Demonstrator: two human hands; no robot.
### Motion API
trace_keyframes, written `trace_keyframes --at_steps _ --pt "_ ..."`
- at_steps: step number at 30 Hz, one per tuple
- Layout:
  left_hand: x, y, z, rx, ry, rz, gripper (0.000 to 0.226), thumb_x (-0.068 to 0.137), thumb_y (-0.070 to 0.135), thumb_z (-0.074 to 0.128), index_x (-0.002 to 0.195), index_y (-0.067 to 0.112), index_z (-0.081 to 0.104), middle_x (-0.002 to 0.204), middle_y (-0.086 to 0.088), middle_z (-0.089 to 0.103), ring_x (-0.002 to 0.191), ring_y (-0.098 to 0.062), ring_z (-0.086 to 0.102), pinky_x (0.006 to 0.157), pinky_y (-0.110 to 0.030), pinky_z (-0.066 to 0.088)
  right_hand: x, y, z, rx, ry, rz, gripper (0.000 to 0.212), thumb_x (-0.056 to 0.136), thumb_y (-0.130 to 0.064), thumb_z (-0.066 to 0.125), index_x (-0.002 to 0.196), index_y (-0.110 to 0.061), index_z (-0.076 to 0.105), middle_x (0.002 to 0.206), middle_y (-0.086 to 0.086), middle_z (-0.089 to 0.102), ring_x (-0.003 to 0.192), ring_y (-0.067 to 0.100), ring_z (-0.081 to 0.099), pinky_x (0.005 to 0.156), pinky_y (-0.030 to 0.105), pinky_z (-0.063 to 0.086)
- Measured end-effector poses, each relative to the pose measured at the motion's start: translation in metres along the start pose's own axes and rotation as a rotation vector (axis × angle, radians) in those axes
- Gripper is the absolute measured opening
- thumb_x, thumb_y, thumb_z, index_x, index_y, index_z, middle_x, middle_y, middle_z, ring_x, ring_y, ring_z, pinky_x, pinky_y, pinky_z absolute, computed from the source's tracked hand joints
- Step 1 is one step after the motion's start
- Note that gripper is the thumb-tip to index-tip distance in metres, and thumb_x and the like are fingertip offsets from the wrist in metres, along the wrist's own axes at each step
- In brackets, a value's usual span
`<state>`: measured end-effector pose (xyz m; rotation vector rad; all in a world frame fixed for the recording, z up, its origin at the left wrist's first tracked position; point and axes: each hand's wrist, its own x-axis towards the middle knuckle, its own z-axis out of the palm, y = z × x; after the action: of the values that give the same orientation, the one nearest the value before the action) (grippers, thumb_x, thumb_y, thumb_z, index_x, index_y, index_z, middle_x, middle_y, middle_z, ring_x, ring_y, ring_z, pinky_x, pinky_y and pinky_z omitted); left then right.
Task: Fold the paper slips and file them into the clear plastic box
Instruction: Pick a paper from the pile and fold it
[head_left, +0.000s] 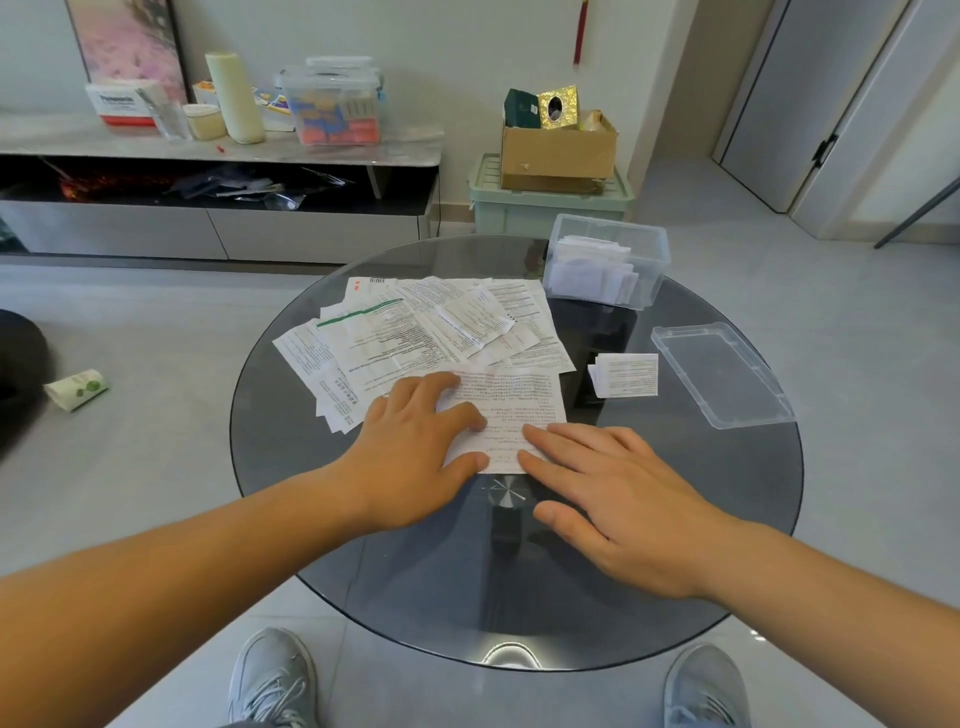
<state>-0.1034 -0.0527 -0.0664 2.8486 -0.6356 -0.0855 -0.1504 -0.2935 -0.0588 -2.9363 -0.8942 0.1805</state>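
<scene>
A white printed paper slip (519, 400) lies flat on the round dark glass table (675, 519), in front of a spread pile of unfolded slips (415, 327). My left hand (415, 457) presses on the slip's left side with straight fingers. My right hand (608, 493) lies flat, its fingertips on the slip's lower right edge. A small folded slip (626, 375) sits to the right. The clear plastic box (608, 262) stands at the table's far right with several folded slips inside.
The box's clear lid (722, 374) lies at the table's right edge. Behind the table are a green crate (545, 205) bearing a cardboard box (558, 148) and a low cabinet (208, 156) with containers. A paper roll (77, 388) lies on the floor, left.
</scene>
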Motion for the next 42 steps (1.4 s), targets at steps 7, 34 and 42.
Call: trace_keyframes --at_steps 7,34,42 --pt "-0.016 0.003 -0.011 0.113 -0.071 0.344 0.058 0.089 0.076 0.03 0.124 0.036 0.055 0.157 0.006 0.031 0.148 -0.015 0.016 0.117 -0.033 0.013 -0.011 0.021 0.001 0.201 0.158 -0.014 0.056 0.097 -0.066 0.027 0.118 -0.034 0.068 0.143 -0.024 0.052 0.14 -0.006 0.031 0.115 0.027 0.025" --pt "0.01 0.014 -0.038 -0.899 -0.256 -0.425 0.012 0.088 0.012 0.076 0.099 0.014 0.078 0.089 -0.001 0.078 0.078 -0.014 0.075 0.062 -0.022 0.056 -0.007 0.007 -0.003 0.356 0.162 0.065 0.069 0.079 -0.079 0.043 0.129 -0.035 0.059 0.136 -0.022 0.052 0.127 -0.005 0.039 0.11 0.028 0.038" --pt "0.006 0.018 -0.042 -1.394 -0.309 -0.594 0.019 0.095 0.001 0.061 0.11 -0.007 0.069 0.098 -0.015 0.077 0.083 -0.02 0.076 0.062 -0.023 0.061 -0.006 -0.008 -0.007 0.281 0.12 0.06 0.085 0.075 -0.086 0.045 0.141 -0.034 0.046 0.141 -0.019 0.045 0.129 0.001 0.038 0.11 0.021 0.032"
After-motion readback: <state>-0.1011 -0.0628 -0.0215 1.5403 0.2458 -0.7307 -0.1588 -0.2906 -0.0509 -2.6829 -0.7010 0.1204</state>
